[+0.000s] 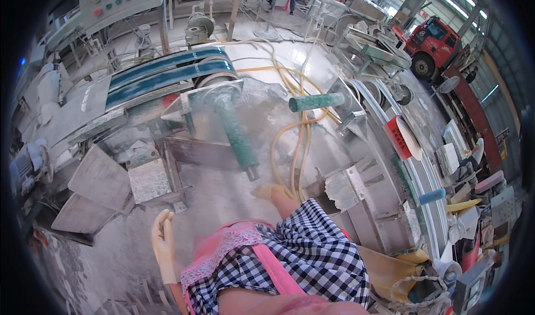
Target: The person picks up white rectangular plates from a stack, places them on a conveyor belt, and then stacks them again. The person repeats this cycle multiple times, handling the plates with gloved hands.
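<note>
At the far left, a motor (25, 164) sat half lost in the dark rim. The left hand (163, 247), in a pale glove, hung open with fingers straight, touching nothing, near a grey stone slab (149, 180) on the dusty desk (217, 195). The right hand (271, 192), also gloved, lay against the desk by the yellow hoses (295, 148); its grip was hard to tell. A green-handled lever (237, 134) stood just beyond.
</note>
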Available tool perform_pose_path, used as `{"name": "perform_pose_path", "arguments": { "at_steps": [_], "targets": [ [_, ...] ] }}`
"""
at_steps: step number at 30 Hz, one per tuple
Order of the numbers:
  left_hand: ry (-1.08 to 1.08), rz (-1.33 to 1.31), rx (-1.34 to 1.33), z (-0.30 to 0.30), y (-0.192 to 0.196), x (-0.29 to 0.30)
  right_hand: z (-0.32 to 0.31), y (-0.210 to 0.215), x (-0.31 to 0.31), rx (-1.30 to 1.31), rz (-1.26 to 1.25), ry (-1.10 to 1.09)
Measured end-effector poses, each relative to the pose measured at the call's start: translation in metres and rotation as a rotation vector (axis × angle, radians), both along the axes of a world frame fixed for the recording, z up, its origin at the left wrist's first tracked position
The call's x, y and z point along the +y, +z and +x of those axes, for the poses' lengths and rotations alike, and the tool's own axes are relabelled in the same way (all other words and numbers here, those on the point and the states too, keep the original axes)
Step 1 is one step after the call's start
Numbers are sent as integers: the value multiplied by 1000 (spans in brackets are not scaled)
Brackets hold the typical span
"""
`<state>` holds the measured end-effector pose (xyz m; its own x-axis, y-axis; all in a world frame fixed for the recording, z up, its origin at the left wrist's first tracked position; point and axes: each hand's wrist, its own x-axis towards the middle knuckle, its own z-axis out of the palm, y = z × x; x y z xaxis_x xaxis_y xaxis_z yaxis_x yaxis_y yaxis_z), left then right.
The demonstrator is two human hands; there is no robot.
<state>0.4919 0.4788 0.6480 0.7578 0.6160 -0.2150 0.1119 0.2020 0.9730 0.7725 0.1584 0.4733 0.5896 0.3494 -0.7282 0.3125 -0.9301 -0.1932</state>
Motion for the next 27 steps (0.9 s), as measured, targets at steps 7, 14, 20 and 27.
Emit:
{"name": "perform_pose_path", "arguments": {
  "at_steps": [7, 14, 20, 27],
  "targets": [
    [181, 25, 9, -54, 18, 96, -29, 40, 127, -23, 63, -11],
    [275, -29, 27, -85, 17, 134, -26, -27, 208, 7, 308, -18],
    [338, -94, -5, -93, 15, 170, -22, -12, 260, 78, 224, 116],
    [372, -61, -23, -85, 6, 243, -2, -36, 315, 62, 311, 197]
  ]
}}
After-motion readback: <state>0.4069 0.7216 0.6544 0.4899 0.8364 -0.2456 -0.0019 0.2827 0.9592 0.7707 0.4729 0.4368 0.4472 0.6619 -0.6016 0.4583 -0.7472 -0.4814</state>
